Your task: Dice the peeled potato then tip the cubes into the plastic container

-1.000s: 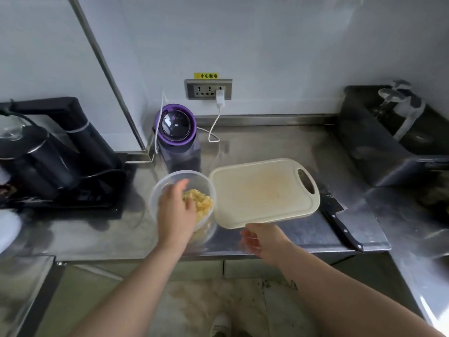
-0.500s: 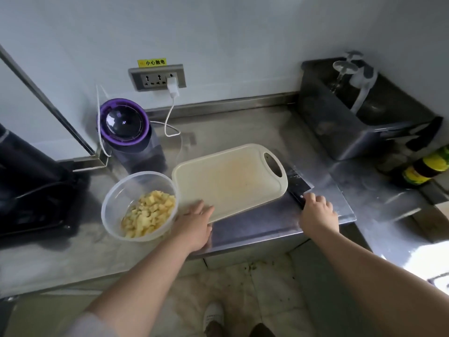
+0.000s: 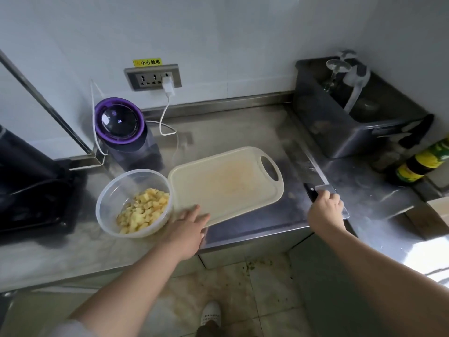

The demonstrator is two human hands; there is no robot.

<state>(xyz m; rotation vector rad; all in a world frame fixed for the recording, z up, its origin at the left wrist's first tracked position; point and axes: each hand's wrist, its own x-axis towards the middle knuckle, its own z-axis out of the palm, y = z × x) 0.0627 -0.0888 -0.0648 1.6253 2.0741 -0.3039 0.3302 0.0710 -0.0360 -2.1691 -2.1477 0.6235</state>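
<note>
Many cubes sit in one clear round container; my flat left hand touches one smooth board, my right hand grips one knife at three o'clock.

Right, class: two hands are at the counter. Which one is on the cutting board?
The left hand: its fingers lie on the near corner of the cutting board. The right hand curls over the handle of the knife instead.

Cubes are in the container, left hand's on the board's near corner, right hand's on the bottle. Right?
Not quite. The head view shows the right hand on the knife handle, not the bottle. The rest holds: cubes in the container, left hand on the board.
</note>
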